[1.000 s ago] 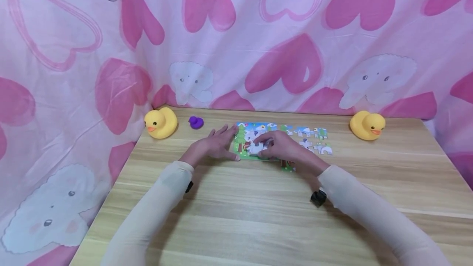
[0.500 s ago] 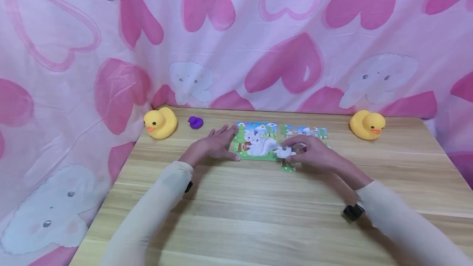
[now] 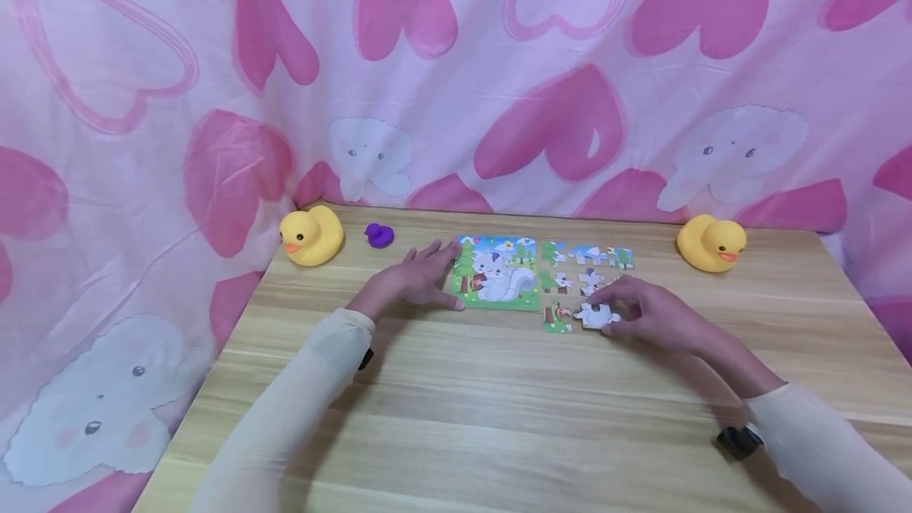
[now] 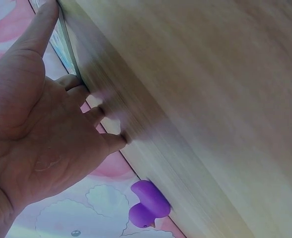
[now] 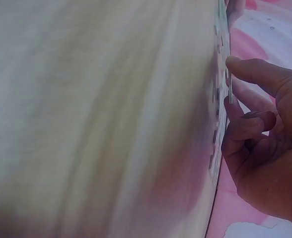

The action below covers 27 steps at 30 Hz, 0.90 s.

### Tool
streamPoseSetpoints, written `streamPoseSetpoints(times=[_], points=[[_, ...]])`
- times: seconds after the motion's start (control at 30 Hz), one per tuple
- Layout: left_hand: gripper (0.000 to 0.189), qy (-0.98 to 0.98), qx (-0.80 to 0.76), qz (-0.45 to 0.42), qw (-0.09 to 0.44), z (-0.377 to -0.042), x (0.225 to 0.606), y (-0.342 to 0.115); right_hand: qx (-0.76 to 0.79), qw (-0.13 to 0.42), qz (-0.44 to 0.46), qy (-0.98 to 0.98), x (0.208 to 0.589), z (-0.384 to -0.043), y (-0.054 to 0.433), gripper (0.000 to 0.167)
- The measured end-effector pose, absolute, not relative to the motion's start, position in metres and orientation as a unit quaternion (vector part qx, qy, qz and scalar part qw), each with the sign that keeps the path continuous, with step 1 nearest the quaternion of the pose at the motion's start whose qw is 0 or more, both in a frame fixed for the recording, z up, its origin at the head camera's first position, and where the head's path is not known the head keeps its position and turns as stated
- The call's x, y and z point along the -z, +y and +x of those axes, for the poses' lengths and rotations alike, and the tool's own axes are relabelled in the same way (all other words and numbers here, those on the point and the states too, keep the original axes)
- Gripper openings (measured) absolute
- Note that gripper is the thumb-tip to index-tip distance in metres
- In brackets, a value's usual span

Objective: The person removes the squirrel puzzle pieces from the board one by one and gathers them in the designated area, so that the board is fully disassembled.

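Note:
In the head view my left hand [image 3: 422, 275] rests with spread fingers at the left edge of a squirrel picture board [image 3: 530, 302]. Its thumb and fingertips touch the board's side and the table, as the left wrist view also shows. Between thumb and fingers my right hand [image 3: 651, 315] pinches a white jigsaw piece [image 3: 595, 317]. That piece is just right of a green-and-brown jigsaw piece [image 3: 556, 317] and below the other loose pieces. In the right wrist view the pinched piece is seen edge-on, just above the table. The right hand hides part of the pieces behind it.
Separate jigsaw pieces [image 3: 588, 255] lie in rows right of the board. A yellow duck [image 3: 313, 236] and a small purple duck [image 3: 380, 236] stand at the back left, another yellow duck [image 3: 708, 244] at the back right. A pink heart-print curtain [image 3: 442, 101] hangs behind the wooden table [image 3: 456, 410].
My right hand has carried the white jigsaw piece from over the board to the right, to the bottom row of loose pieces, uncovering the squirrel picture. The left hand has stayed in place.

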<state>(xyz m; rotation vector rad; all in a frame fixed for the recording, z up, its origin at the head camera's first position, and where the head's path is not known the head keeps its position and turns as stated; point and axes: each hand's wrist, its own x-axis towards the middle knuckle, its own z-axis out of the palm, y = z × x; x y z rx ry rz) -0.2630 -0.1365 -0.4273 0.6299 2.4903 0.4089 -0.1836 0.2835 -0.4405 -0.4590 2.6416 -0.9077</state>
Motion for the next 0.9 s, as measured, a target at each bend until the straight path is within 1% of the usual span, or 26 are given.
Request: streamPoseSetpoints(times=[0.17,0.37,0.57,0.63,0.73,0.9], points=[[0.119,0.922,-0.153,0.235,0.268,-0.264,0.430,-0.135,0.300,0.142,-0.178,0.926,0.443,-0.177,0.286,0.046],[0.119,0.923,-0.153,0.230,0.268,-0.264,0.429,-0.136,0.288,0.144,-0.193,0.927,0.441,-0.175,0.281,0.046],[0.119,0.924,-0.154,0.228,0.264,-0.263,0.426,-0.138,0.289,0.135,-0.197,0.927,0.438,-0.175,0.274,0.059],[0.118,0.925,-0.151,0.225,0.265,-0.262,0.426,-0.140,0.295,0.128,-0.204,0.925,0.437,-0.176,0.267,0.060],[0.117,0.925,-0.149,0.225,0.266,-0.261,0.425,-0.141,0.307,0.118,-0.212,0.920,0.436,-0.178,0.253,0.054],[0.117,0.922,-0.157,0.236,0.263,-0.259,0.426,-0.137,0.313,0.111,-0.200,0.922,0.438,-0.181,0.225,0.042]])
